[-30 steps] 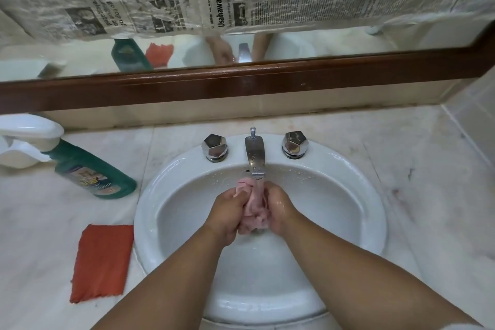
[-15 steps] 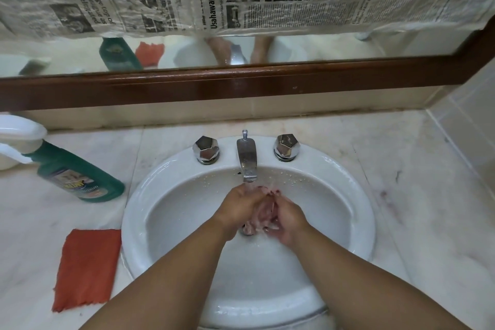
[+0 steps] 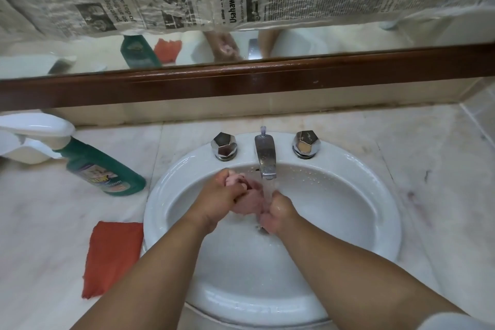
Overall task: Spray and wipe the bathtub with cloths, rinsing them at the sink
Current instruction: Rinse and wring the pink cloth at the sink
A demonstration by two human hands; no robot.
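Scrubbing pink cloth [image 3: 238, 197] under tap [image 3: 265, 157] at 12 o'clock of sink [image 3: 375, 222]; left hand [image 3: 219, 201], right hand [image 3: 278, 211] fingers clamped round it. Soggy, floppy, probably slippery, so best bunched up. Orange cloth [image 3: 112, 257] on desk at 9.

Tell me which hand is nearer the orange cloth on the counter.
Left. The left hand is in the basin, on the side toward the orange cloth; the right hand is farther, beyond the water stream.
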